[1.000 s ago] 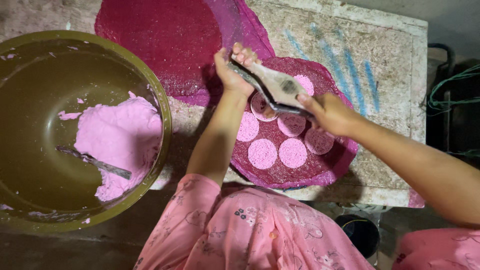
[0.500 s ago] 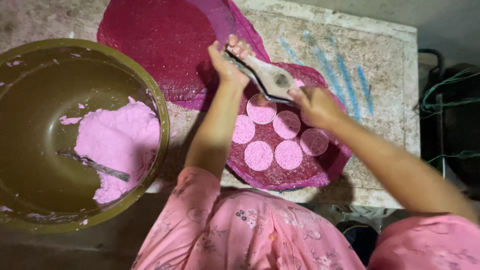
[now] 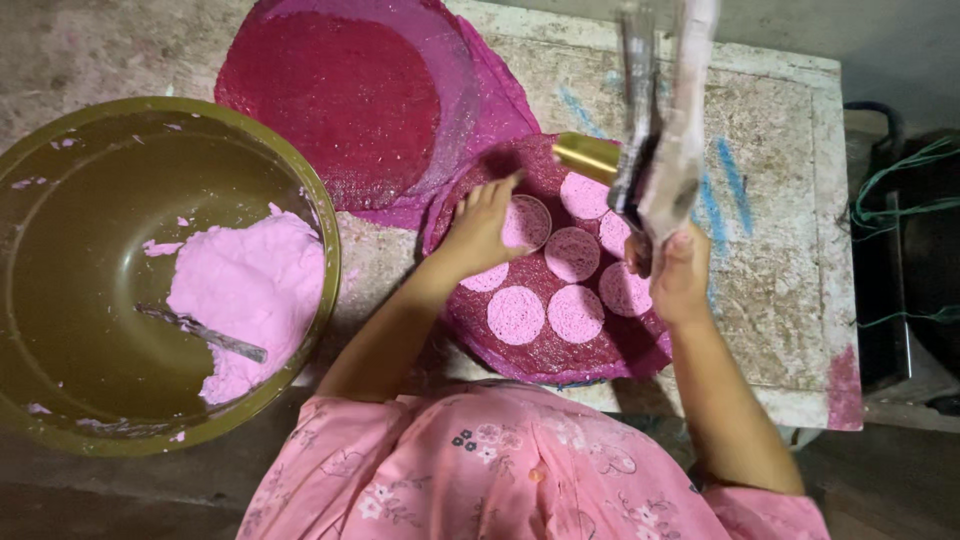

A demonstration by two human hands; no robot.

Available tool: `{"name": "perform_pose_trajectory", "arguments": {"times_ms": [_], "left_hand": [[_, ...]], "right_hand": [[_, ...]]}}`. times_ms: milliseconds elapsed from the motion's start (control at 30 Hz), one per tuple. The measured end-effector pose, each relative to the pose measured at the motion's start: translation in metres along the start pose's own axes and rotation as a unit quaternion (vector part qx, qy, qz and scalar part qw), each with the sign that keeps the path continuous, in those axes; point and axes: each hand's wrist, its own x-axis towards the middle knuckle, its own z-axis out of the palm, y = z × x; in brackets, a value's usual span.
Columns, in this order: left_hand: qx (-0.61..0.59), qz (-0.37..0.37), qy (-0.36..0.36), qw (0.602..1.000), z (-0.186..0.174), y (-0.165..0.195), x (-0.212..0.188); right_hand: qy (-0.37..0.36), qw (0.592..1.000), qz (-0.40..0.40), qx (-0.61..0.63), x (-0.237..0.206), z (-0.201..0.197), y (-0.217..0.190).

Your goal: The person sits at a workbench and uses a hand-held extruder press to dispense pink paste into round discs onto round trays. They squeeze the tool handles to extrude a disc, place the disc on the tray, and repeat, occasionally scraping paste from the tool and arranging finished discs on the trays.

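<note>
Pink dough discs (image 3: 572, 253) under left hand (image 3: 480, 230), right hand (image 3: 680, 275) grip on scraper (image 3: 660, 130)

Our left hand (image 3: 478, 228) lies flat near the middle of the frame, palm down, fingers together and pointing toward the upper right, forearm running down to the pink sleeve at the bottom. Our right hand (image 3: 681, 272), right of centre, is raised and closed in a fist, forearm angling toward the lower right.

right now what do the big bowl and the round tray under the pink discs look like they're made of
Big bowl: likely plastic or enamelled metal, with a smooth, glossy olive surface. Round tray: seems to be woven mesh or fabric, given its fine grainy magenta texture, though I can't be sure. Pink discs: soft, matte dough.
</note>
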Motion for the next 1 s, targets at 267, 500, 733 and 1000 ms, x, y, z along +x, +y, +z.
{"name": "perform_pose_trajectory", "arguments": {"times_ms": [267, 500, 733, 1000], "left_hand": [[-0.055, -0.087, -0.087, 0.991, -0.007, 0.0, 0.014], [0.041, -0.012, 0.034, 0.999, -0.013, 0.005, 0.07], [0.052, -0.033, 0.006, 0.998, -0.018, 0.02, 0.094], [-0.004, 0.324, -0.089, 0.942, -0.047, 0.073, -0.018]], "right_hand": [[0.099, 0.993, 0.002, 0.071, -0.077, -0.053, 0.031], [0.25, 0.966, 0.057, 0.038, -0.147, -0.09, 0.052], [0.251, 0.966, 0.008, 0.054, -0.177, -0.102, 0.072], [-0.035, 0.964, -0.066, -0.256, -0.119, -0.036, -0.012]]}}
